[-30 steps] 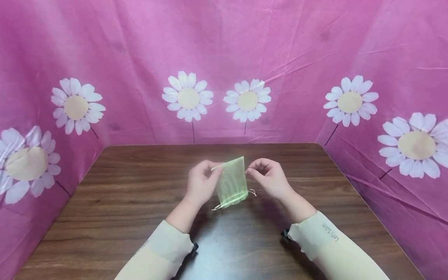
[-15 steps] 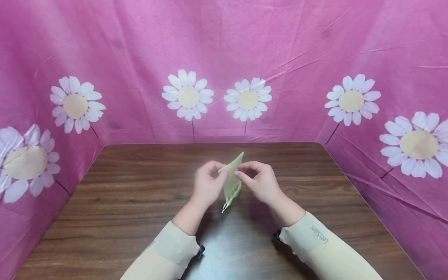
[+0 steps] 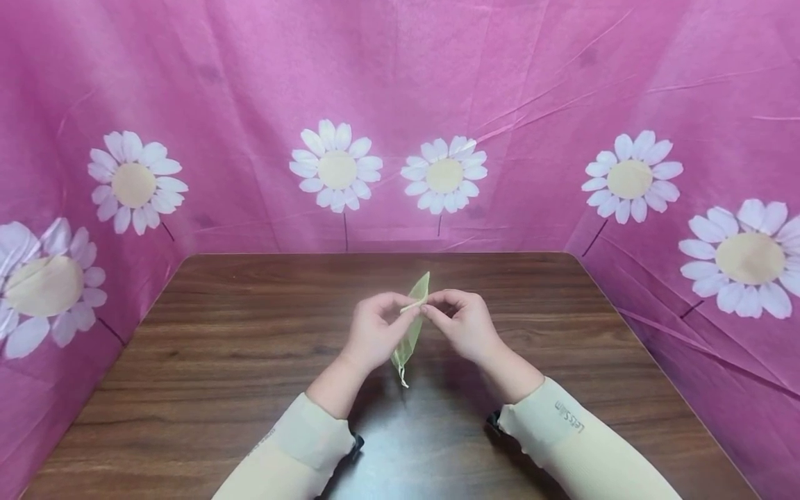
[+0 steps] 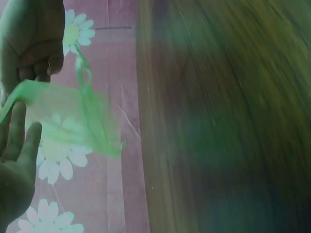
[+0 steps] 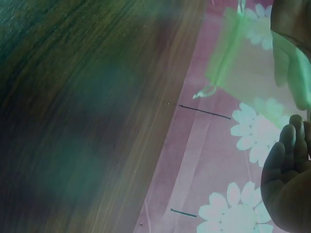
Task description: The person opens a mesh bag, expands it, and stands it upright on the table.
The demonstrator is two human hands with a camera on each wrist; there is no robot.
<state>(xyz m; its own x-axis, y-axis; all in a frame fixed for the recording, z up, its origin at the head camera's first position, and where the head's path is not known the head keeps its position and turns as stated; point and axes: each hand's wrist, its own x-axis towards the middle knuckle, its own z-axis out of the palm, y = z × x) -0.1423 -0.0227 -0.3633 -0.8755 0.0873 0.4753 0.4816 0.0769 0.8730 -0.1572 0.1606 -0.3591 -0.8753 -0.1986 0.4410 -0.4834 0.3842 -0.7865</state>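
Observation:
A small, sheer, pale green drawstring pouch (image 3: 412, 342) is held up above the table, seen nearly edge-on in the head view. Its gathered drawstring end (image 3: 403, 376) hangs downward. My left hand (image 3: 375, 332) pinches the upper edge between thumb and fingers. Close beside it, my right hand (image 3: 464, 325) pinches that same edge, the fingertips of both hands almost meeting. In the left wrist view, the see-through pouch (image 4: 63, 104) spreads out beside the hands. The right wrist view also catches the pouch (image 5: 233, 53), with a loop of cord (image 5: 206, 91) at its corner.
A brown wood-grain table (image 3: 250, 312) lies under both hands. Pink cloth (image 3: 387, 69) printed with white daisies stands along its back and sides. Dark straps or devices (image 3: 494, 423) show at the sleeve cuffs.
The right hand has come left to the pouch and now pinches its edge. The left hand has shifted slightly right. The pouch has turned from broadside to nearly edge-on.

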